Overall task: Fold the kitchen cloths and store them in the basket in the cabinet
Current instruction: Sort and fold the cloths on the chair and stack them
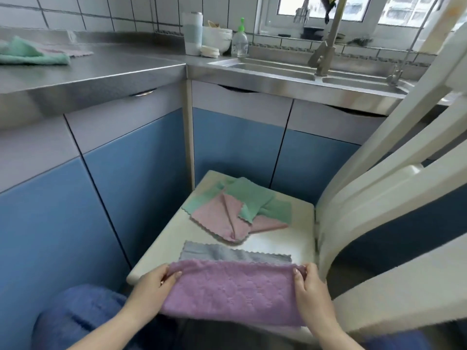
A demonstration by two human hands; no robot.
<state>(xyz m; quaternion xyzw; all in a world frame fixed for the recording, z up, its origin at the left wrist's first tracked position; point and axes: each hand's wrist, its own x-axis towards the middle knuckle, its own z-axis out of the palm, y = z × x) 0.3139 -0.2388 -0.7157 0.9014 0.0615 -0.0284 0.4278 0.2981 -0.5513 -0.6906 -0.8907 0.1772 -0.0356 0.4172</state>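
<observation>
Nearest: purple cloth (pixel 233 293) spread over front edge of chair seat (pixel 161 245), top corners pinched by left hand (pixel 154 280) and right hand (pixel 309 284), fingers curled over the fabric. Just behind, touching it, grey cloth (pixel 227 253). Further back on seat, overlapping pink cloths (pixel 219 215) and green cloths (pixel 249 195). On steel counter (pixel 113 69), another green cloth (pixel 27 54).
</observation>
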